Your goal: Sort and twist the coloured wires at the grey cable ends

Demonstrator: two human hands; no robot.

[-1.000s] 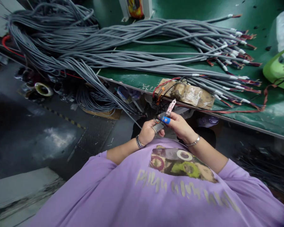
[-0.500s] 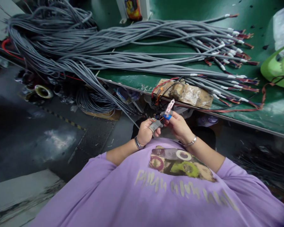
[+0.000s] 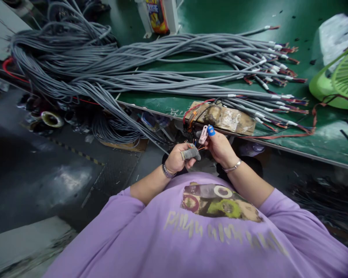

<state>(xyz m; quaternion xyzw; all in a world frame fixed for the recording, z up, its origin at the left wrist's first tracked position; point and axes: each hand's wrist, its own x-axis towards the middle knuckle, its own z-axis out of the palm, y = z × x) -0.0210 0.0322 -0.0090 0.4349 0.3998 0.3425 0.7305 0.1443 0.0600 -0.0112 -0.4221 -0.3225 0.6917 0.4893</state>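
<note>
A heap of long grey cables [image 3: 75, 73] spills off the left edge of the green bench [image 3: 168, 103] toward the floor. One strand runs down to the left hand [image 3: 176, 158], whose fingers are closed on a grey cable end with splayed coloured wires [image 3: 191, 145]. Just beside it, the right hand [image 3: 220, 147] pinches a small pale pink metal tool [image 3: 203, 134], its blue-capped fingertip raised. A brown tape-wrapped block [image 3: 224, 117] sits on the bench edge directly behind both hands, and a lime-green plastic fan [image 3: 339, 75] stands far right. Since half a second ago both hands have risen closer to the bench edge, and the blue cap now sits above the tool.
</note>
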